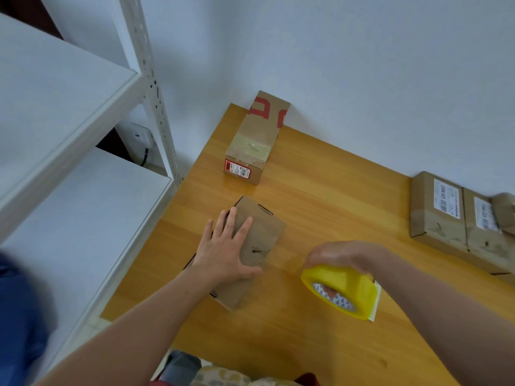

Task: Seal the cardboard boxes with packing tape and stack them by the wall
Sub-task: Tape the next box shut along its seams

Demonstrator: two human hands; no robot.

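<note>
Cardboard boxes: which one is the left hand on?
The plain box nearest the camera; the left hand lies flat on its top. The red-printed box by the wall and the labelled boxes at the right are untouched.

Wooden table (334,196) with taped box (256,140), plain box (263,227), two labelled boxes (437,215) at right
</note>
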